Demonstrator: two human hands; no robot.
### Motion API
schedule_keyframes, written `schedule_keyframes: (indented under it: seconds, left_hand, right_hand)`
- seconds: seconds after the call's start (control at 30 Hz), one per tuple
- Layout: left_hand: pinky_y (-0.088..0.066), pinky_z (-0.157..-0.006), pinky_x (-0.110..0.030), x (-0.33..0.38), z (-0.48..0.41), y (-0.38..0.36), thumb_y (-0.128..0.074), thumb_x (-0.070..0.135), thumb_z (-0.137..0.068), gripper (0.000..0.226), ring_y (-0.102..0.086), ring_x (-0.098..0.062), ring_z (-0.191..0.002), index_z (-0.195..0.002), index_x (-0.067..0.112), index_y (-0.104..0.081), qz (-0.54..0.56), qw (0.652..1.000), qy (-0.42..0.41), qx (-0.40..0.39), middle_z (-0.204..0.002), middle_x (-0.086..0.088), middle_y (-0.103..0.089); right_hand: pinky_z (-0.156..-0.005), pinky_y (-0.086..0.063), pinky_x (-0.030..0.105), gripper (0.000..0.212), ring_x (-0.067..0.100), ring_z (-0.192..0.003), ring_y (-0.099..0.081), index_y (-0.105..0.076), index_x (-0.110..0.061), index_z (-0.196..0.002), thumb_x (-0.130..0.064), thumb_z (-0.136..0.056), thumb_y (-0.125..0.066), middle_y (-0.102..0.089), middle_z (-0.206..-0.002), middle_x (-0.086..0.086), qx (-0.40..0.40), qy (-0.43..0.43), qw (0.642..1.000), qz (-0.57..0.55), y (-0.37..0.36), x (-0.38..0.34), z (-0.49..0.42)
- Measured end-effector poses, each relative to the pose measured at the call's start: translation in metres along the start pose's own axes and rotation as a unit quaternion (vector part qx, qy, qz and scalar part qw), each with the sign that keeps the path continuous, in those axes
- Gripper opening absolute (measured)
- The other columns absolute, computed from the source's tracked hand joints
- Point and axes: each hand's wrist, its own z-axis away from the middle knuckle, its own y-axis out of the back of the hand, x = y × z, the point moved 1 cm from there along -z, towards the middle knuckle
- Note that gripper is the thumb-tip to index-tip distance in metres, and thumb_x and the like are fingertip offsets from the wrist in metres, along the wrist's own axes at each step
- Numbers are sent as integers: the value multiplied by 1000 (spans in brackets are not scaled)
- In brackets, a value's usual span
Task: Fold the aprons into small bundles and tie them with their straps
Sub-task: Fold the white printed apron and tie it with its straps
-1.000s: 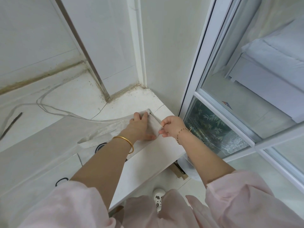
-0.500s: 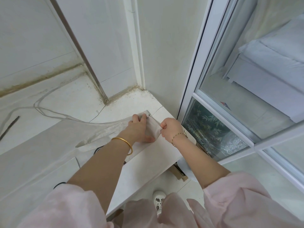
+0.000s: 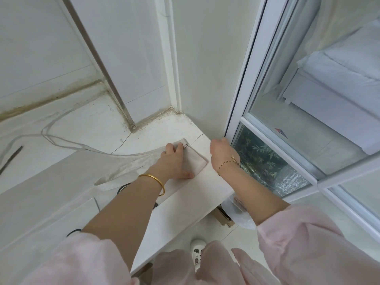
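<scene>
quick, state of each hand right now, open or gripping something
Left hand: open, fingers flat, pressing on the folded apron.
Right hand: cannot tell, its fingers are hidden behind the back of the hand.

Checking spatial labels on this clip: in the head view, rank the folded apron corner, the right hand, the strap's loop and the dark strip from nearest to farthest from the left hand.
1. Folded apron corner: under the left hand, touching it.
2. Right hand: just to the right, apart from it.
3. Strap's loop: well off to the back left.
4. Dark strip: at the far left edge.
</scene>
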Motion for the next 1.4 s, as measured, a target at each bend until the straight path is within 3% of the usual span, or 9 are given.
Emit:
schedule_keyframes:
  seconds: [0.1,0.17,0.33,0.53,0.77,1.03,1.2,1.3,1.4]
  left_hand:
    - [-40,-97,-39,-2,-3,3,-68,35,-77,77,-43,-30,-120,-141,13,-30,125,990,-61,31,-125,-11,-32]
    - [-42,-88,-34,-10,-2,9,-58,20,-86,48,-52,-28,-109,-130,7,-45,194,971,-68,126,-114,-11,-43]
    - [-44,-89,-38,-69,13,17,-48,12,-90,24,-50,-29,-107,-111,9,-59,146,943,81,288,-116,-12,-51]
    - [-32,-95,-38,-115,40,6,-54,67,-78,51,-40,-26,-113,-101,22,-56,15,966,142,216,-111,-1,-46]
    - [-41,-77,-35,-148,46,1,-56,17,-87,17,-51,-26,-91,-97,13,-42,110,977,102,154,-104,-8,-51]
    - [-49,-75,-37,-197,62,8,-56,31,-90,17,-55,-25,-90,-83,16,-50,80,977,124,152,-95,-6,-56]
    - [-47,-77,-39,-261,85,27,-47,20,-92,17,-48,-28,-102,-104,10,-55,51,954,183,232,-109,-10,-50]
    - [-42,-90,-37,-322,106,35,-45,8,-90,35,-41,-29,-116,-125,9,-48,-11,945,235,226,-125,-12,-44]
    - [-36,-97,-37,-368,120,40,-46,5,-88,47,-36,-29,-123,-134,10,-40,-55,942,271,193,-134,-11,-38]
  right_hand:
    - [-72,-37,26,37,28,-95,-54,-54,-13,-113,6,-84,-40,-47,-117,8,41,104,991,-72,-4,-18,5]
    - [-77,-41,26,40,27,-100,-55,-52,-13,-120,3,-84,-41,-45,-118,6,34,154,985,-68,-17,-37,6]
    - [-91,-45,37,42,30,-109,-50,-54,-7,-121,7,-82,-45,-44,-124,11,8,215,976,-24,-48,-71,2]
    - [-89,-45,37,42,27,-115,-40,-52,-11,-121,5,-83,-44,-44,-125,7,21,267,962,60,-66,-91,7]
    - [-88,-35,32,38,29,-118,-39,-49,-11,-120,-1,-84,-44,-43,-126,10,25,239,963,120,-67,-107,11]
    - [-91,-38,33,37,26,-119,-39,-47,-12,-122,-9,-86,-52,-40,-128,8,13,142,973,182,-60,-150,12]
    - [-88,-37,34,40,28,-117,-39,-45,-10,-122,-4,-84,-50,-40,-127,9,47,228,960,155,-76,-225,29]
    - [-80,-39,33,41,28,-115,-40,-45,-8,-122,1,-83,-48,-41,-126,10,20,302,943,138,-101,-286,39]
    - [-91,-42,32,47,28,-118,-41,-42,-9,-127,1,-82,-51,-41,-129,9,-21,347,925,152,-124,-326,41]
